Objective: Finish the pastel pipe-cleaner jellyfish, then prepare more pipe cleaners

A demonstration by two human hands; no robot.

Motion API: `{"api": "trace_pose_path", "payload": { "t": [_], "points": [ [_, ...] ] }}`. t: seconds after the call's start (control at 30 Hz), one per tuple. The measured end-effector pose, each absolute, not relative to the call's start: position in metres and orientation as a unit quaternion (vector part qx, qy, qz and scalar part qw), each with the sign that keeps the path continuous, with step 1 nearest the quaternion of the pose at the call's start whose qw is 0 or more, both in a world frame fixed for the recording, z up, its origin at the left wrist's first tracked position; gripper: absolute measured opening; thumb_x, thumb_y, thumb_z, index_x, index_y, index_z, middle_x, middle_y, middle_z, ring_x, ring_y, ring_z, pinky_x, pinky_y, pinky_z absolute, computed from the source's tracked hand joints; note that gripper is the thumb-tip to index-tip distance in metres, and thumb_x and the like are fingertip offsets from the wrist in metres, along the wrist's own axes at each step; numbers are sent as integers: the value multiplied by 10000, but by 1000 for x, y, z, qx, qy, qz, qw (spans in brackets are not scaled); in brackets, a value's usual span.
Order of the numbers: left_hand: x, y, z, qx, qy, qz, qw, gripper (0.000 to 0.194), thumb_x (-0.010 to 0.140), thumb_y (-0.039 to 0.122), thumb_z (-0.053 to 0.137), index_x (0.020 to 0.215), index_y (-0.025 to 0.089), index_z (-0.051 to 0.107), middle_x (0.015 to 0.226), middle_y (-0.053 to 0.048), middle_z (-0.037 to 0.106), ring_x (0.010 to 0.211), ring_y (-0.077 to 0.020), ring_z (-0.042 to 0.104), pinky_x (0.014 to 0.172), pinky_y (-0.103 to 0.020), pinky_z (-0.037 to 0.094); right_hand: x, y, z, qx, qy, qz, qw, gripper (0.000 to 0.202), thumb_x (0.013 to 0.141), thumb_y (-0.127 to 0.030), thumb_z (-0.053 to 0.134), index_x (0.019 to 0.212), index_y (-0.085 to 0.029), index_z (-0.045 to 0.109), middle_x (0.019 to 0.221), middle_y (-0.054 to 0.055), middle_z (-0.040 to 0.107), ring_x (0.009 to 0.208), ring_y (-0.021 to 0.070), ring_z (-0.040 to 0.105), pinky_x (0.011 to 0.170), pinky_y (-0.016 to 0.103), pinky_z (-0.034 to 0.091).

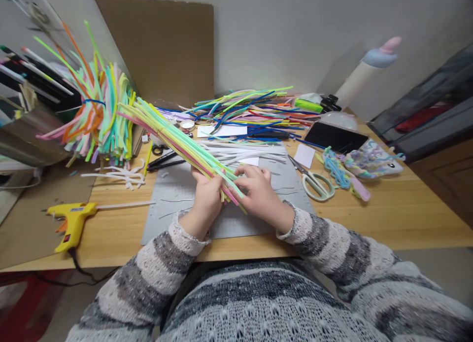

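A long bundle of pipe cleaners (pixel 177 142) in yellow, mint green and pink slants up to the left over the grey mat (pixel 218 228). My left hand (pixel 207 194) is wrapped round its lower end. At that same end, my right hand (pixel 260 194) has its fingers bent and pinched on the pipe cleaners at the bundle's right side. Whether it grips one strand or several is hidden by the fingers. Under and behind the hands, white pipe cleaners (pixel 229 152) and thin wires lie on the mat.
At left stand a tied bunch of pipe cleaners (pixel 107 115) and a yellow glue gun (pixel 74 221) with a cord. Loose coloured pipe cleaners (pixel 254 108) lie along the wall. To the right are scissors (pixel 316 184), a phone (pixel 336 136) and a braided pastel piece (pixel 369 159).
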State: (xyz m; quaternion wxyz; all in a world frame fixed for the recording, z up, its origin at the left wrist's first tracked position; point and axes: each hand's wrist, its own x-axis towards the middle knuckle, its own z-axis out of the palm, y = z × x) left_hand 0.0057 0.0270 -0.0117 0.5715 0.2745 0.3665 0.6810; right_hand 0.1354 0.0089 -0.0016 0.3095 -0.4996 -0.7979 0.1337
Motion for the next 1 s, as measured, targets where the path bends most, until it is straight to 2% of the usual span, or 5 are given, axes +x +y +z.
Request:
{"api": "trace_pose_path", "payload": {
  "t": [0.37,0.47,0.67,0.9,1.0],
  "points": [
    [-9,41,-11,227,409,723,509,555,619,233,804,926,245,342,853,51,580,692,-116,618,646,-274,536,146,13,7,-457,-811,202,305,190,912,-277,500,781,-191,609,1068,60,568,1075,211,497,945,414,271],
    [-27,52,-5,216,420,742,476,460,677,254,759,889,244,350,795,64,581,629,-114,616,606,-279,531,163,23,14,-442,-835,147,292,195,913,-275,491,780,-203,613,1120,72,568,1111,232,485,982,454,254],
    [-55,64,10,243,382,812,368,402,712,229,745,874,243,377,912,22,649,967,-149,647,826,-301,529,224,69,15,-548,-778,-40,305,212,908,-329,498,806,-260,670,1170,66,568,1181,283,433,1061,536,146],
    [-69,65,21,217,385,853,278,393,745,151,695,914,228,347,1002,8,632,957,-127,634,883,-300,509,275,106,-19,-654,-708,-77,256,209,880,-365,517,849,-257,694,1203,92,541,1174,330,384,1029,630,133],
    [-67,64,20,244,400,815,342,346,778,219,674,936,234,366,1001,2,622,952,-131,625,839,-285,515,276,110,-24,-668,-704,-72,232,178,867,-343,546,851,-247,695,1227,103,546,1194,346,384,1030,672,93]
  ]
}}
